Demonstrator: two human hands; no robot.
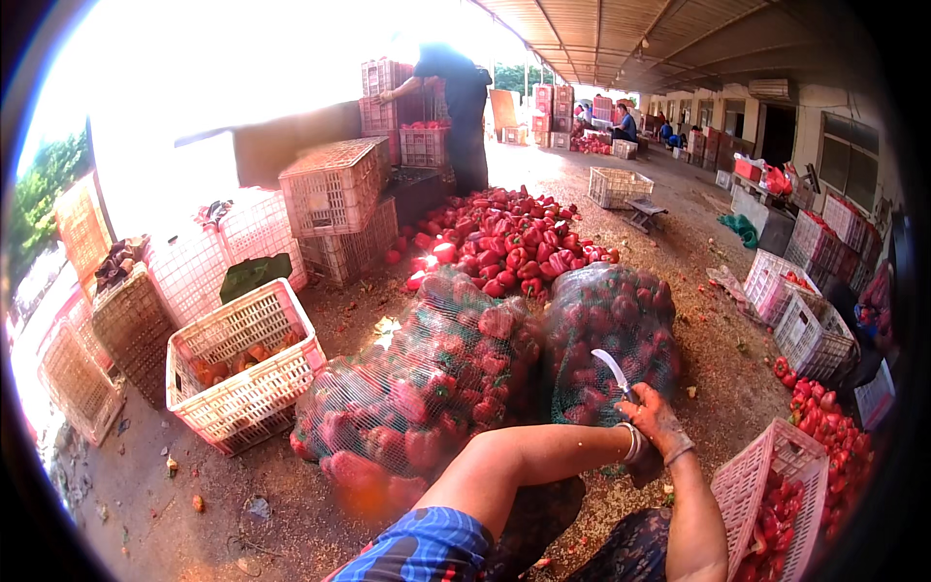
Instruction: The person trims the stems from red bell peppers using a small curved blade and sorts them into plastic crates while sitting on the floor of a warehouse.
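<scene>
My right hand (653, 416), a band at its wrist, grips the dark handle of a knife with a curved blade (612, 368) that points up and left. Just below it, my left hand (644, 460) is dark, perhaps gloved, and partly hidden behind the right hand and wrist; what it holds cannot be made out. Beyond the knife stands a green mesh sack full of red bell peppers (611, 327). A second, larger mesh sack of red peppers (429, 385) lies to its left, in front of my left forearm. Behind both sacks spreads a loose heap of red bell peppers (509, 236).
Left stands a plastic crate (244, 364) with some peppers inside, near stacked crates (331, 196). At lower right a pink crate (807, 465) holds red peppers beside more on the floor. A wooden stool (646, 211) and a person (465, 109) at crates are farther back.
</scene>
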